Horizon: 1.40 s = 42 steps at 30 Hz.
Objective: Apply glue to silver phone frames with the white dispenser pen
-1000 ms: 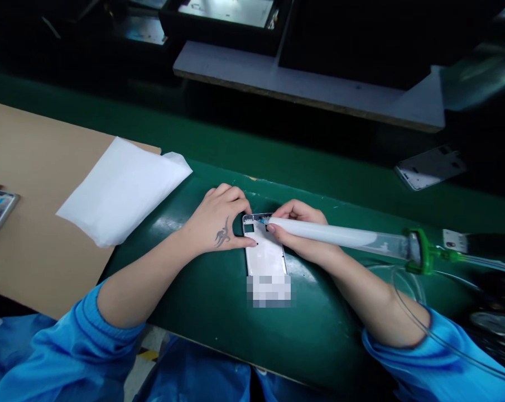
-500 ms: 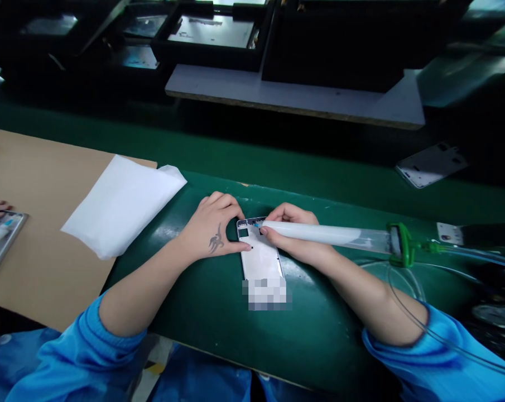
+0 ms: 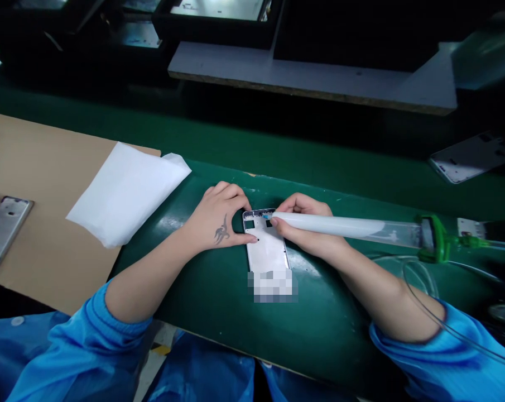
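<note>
My green desk (image 3: 219, 312) carries a cardboard sheet (image 3: 47, 167) at left, white paper (image 3: 126, 192) overlapping it, and a phone frame (image 3: 267, 248) at centre under my work.

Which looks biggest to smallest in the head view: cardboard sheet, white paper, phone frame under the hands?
1. Cardboard sheet, cut off at the left edge.
2. White paper.
3. Phone frame, partly covered by the left hand and right hand, which holds the dispenser syringe.

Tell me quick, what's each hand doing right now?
Left hand: open, fingers pressing on the phone frame.
Right hand: closed, holding the glue syringe.
</note>
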### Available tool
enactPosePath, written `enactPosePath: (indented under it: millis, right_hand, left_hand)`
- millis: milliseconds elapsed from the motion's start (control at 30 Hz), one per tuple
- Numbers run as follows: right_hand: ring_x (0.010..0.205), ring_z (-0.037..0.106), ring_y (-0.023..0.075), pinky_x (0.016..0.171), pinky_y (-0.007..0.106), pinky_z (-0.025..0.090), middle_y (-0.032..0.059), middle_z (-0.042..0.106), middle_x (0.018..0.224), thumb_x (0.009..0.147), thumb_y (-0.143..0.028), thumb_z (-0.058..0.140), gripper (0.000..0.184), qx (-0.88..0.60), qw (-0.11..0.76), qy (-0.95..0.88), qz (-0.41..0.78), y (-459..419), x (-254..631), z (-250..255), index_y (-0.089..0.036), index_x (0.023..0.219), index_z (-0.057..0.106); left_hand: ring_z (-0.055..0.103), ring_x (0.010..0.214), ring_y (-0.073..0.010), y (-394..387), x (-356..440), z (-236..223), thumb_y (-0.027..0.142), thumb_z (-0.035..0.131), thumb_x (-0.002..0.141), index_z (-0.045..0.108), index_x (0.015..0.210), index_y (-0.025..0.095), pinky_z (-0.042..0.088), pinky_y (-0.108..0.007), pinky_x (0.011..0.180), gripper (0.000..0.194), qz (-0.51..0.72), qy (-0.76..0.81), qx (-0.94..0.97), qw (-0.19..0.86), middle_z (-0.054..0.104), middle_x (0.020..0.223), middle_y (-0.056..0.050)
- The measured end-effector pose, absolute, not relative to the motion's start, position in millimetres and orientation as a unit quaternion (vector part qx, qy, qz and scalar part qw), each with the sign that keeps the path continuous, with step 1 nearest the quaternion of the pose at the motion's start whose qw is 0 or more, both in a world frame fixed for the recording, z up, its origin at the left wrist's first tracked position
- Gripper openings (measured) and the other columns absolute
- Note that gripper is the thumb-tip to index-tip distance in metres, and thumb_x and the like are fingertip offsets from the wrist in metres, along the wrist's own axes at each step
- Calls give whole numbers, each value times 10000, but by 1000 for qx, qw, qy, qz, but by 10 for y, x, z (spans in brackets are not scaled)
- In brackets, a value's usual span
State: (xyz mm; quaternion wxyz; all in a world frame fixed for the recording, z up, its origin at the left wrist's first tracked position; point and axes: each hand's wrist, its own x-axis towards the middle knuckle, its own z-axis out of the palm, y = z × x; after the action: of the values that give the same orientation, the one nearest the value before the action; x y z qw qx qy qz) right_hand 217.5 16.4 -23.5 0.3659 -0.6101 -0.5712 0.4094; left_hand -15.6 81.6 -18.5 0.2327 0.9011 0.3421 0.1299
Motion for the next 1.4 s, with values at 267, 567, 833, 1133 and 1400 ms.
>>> enactPosePath:
  millis: [267, 567, 833, 1133, 1400]
  right_hand:
    - [574, 628, 168, 532, 281, 454, 19, 714, 684, 712, -398, 796, 236, -616, 365, -577, 393, 158, 2182, -206, -225, 769, 644]
    - [587, 636, 174, 542, 290, 468, 21, 720, 704, 713, -382, 801, 221, -618, 367, -577, 387, 153, 2184, -226, -235, 765, 644]
    - [597, 643, 188, 549, 309, 478, 23, 719, 710, 721, -394, 817, 237, -616, 373, -575, 388, 150, 2192, -251, -248, 771, 638]
    - [611, 647, 203, 550, 327, 492, 26, 729, 718, 731, -432, 827, 257, -627, 366, -572, 382, 146, 2175, -206, -271, 763, 629]
    - [609, 651, 207, 536, 339, 490, 33, 715, 729, 776, -430, 837, 248, -629, 374, -564, 382, 119, 2193, -273, -274, 795, 644]
  left_hand:
    - [545, 1092, -286, 816, -149, -180, 794, 765, 672, 691, 1006, 210, 419, -439, 937, 677, 129, 341, 900, 237, 643, 1091, -63]
    - [551, 1103, -301, 812, -143, -158, 774, 777, 676, 694, 1022, 200, 424, -451, 942, 676, 121, 343, 901, 236, 646, 1110, -76]
    - [550, 1099, -298, 816, -139, -171, 759, 795, 666, 692, 1013, 210, 424, -454, 946, 658, 128, 340, 901, 239, 647, 1102, -70]
    - [541, 1087, -297, 811, -138, -173, 795, 749, 691, 690, 1016, 217, 417, -453, 936, 665, 125, 341, 901, 238, 650, 1110, -76]
    - [543, 1078, -294, 798, -135, -200, 763, 771, 697, 685, 1022, 212, 401, -444, 916, 645, 137, 333, 904, 232, 644, 1109, -73]
